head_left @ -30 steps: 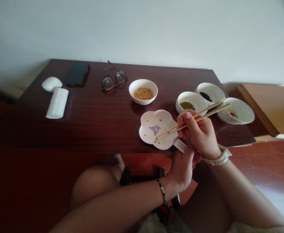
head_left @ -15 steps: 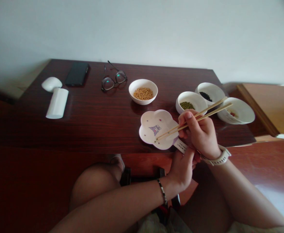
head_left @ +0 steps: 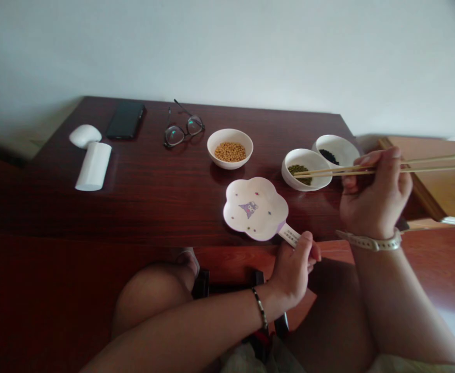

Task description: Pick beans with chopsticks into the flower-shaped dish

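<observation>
Light chopsticks (head_left: 417, 169) pinched mid-length by right hand (head_left: 375, 194); fragile-looking flower dish (head_left: 254, 207) gripped at handle (head_left: 289, 234) by left hand (head_left: 291, 272).

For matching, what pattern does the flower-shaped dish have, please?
The dish is white, with a purple cartoon figure; head view.

A white wall (head_left: 227, 52) backs the dark wooden table (head_left: 153, 207).

Right hand (head_left: 375, 199) raised high, fingers pinched; left hand (head_left: 291, 269) low, curled closed.
</observation>
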Action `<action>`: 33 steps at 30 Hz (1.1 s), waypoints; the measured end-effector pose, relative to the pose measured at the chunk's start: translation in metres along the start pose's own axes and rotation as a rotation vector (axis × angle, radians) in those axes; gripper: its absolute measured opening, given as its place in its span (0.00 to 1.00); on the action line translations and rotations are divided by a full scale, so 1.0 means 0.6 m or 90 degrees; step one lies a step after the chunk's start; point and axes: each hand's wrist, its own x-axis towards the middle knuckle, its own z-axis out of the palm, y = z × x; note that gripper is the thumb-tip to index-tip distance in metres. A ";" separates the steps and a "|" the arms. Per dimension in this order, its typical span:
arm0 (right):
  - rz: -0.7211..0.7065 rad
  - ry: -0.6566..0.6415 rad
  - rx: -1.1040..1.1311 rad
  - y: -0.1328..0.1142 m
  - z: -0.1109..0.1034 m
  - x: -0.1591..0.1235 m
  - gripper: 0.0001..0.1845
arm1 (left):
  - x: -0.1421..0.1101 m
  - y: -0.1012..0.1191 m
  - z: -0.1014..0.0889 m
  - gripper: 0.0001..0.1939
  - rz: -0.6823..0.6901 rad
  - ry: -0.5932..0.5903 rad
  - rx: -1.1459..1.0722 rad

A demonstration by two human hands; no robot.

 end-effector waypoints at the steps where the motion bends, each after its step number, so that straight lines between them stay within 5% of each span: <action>1: -0.021 0.025 -0.004 0.004 -0.007 0.010 0.20 | 0.000 0.000 0.000 0.30 0.000 0.001 0.002; 5: -0.099 0.079 -0.058 0.013 -0.025 0.028 0.20 | 0.000 0.000 0.000 0.30 -0.002 0.002 0.003; 9: -0.109 0.029 -0.084 0.005 -0.013 0.005 0.20 | 0.001 -0.003 -0.001 0.30 0.000 -0.001 -0.002; 12: -0.027 -0.093 -0.088 -0.010 0.004 -0.031 0.20 | 0.002 -0.005 -0.002 0.30 -0.002 0.000 -0.001; 16: 0.135 -0.369 -0.084 -0.028 0.021 -0.075 0.22 | 0.002 -0.003 0.001 0.29 0.000 0.012 0.001; 19: 0.179 -0.460 -0.097 -0.031 0.028 -0.094 0.22 | 0.001 0.003 0.006 0.25 0.005 0.033 -0.008; 25: 0.201 -0.515 -0.122 -0.027 0.033 -0.102 0.21 | 0.004 0.006 0.012 0.22 -0.001 0.047 -0.030; 33: 0.212 -0.490 -0.143 -0.025 0.034 -0.104 0.22 | 0.002 0.009 0.013 0.19 -0.004 0.052 -0.030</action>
